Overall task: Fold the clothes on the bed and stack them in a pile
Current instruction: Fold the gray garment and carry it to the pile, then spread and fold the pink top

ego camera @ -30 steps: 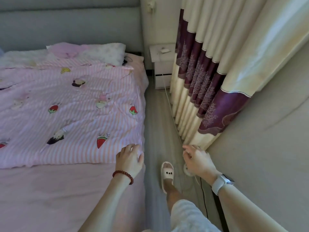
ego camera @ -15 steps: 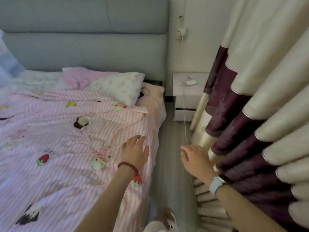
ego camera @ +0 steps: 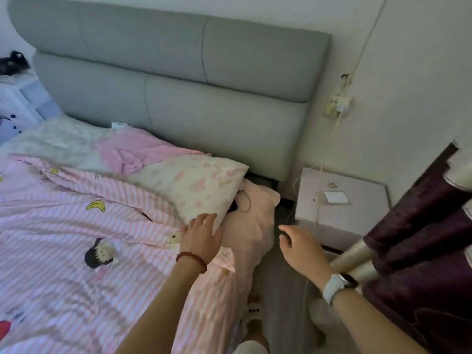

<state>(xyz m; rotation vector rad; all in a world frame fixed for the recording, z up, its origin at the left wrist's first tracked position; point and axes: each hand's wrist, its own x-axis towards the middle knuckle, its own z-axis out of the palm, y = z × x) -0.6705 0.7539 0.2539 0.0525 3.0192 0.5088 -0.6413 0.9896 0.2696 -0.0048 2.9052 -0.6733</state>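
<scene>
From the head camera I see the left hand [ego camera: 200, 237] flat, fingers straight, on the pillow [ego camera: 196, 183] corner and striped quilt [ego camera: 76, 226] near the bed's right edge. The right hand [ego camera: 301, 247] hangs loosely open over the floor beside the nightstand [ego camera: 357, 215] (no readable writing anywhere). A crumpled pink garment [ego camera: 132, 154] lies by the headboard [ego camera: 178, 80]; its long axis I can't tell.

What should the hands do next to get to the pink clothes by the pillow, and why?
Probably reach the left hand a little further, over the pillow, to the crumpled pink garment by the headboard. That hand lies open at the pillow's near corner, the right hand hovers open beside the bed, and neither holds any clothing yet.
</scene>
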